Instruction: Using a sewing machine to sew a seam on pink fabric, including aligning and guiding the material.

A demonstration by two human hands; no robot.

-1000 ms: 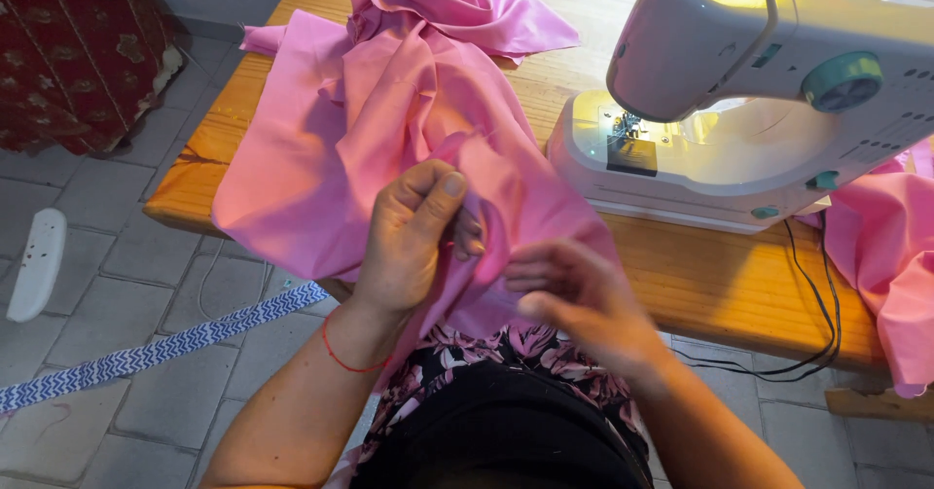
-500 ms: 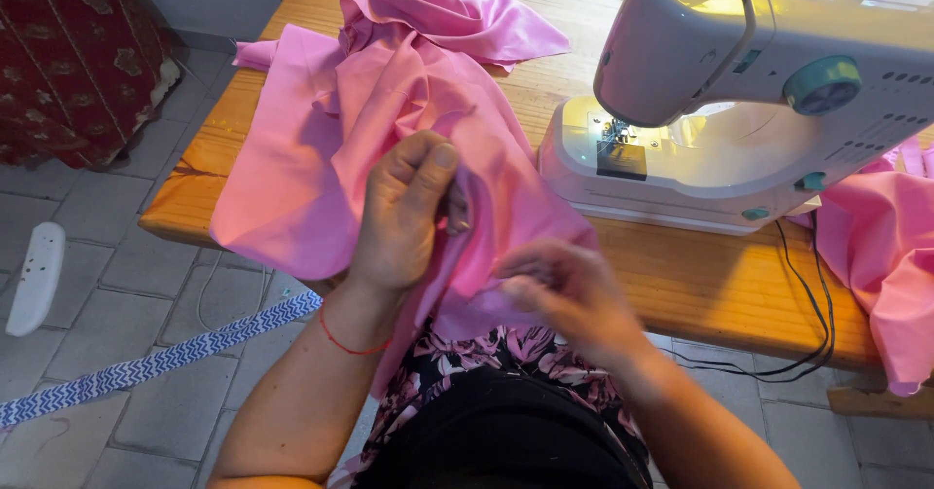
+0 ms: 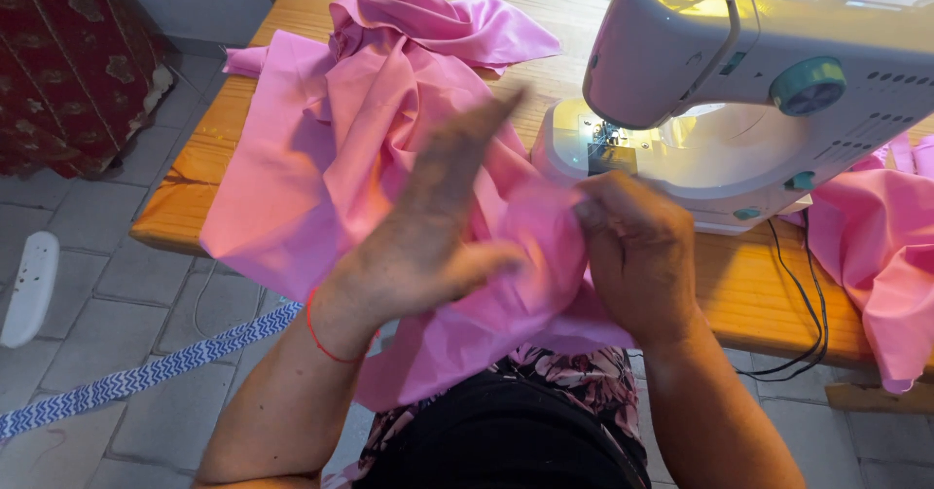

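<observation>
A large piece of pink fabric is heaped on the wooden table and spills over its front edge into my lap. My left hand is flat and blurred, fingers stretched out, lying across the fabric near its middle. My right hand is closed on a fold of the pink fabric just in front of the white sewing machine, below its lit needle area.
More pink fabric hangs off the table at the right. A black cable runs from the machine over the table edge. On the tiled floor at the left lie a blue-and-white patterned strap and a white object. A red patterned cloth is at far left.
Both hands rose from the table edge towards the machine. My left hand went from pinching the fabric to a flat, stretched-out palm. My right hand moved up and closed on a fold by the machine.
</observation>
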